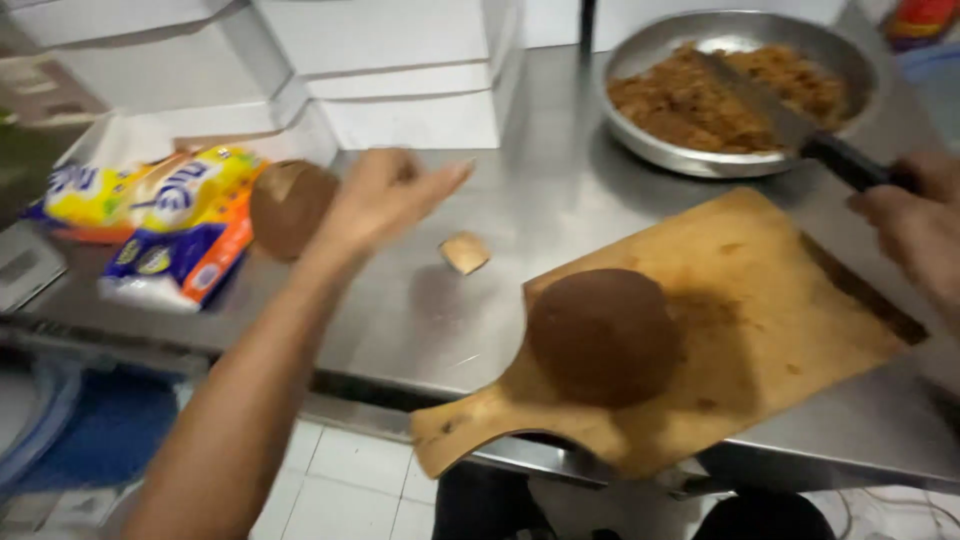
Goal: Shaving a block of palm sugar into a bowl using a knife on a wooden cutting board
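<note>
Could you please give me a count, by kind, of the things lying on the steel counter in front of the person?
Brown round blocks: 2
Wooden cutting board: 1
Metal pan of brown shreds: 1
Yellow and blue packets: 2
Small tan piece: 1
Cleaver: 1
Total: 8

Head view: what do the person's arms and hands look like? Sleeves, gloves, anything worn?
Both hands are bare, no gloves. The left hand shows no ring, and its forearm is bare down to the frame edge: no sleeve, watch or band. The right hand is cut off by the edge; nothing worn shows.
</note>
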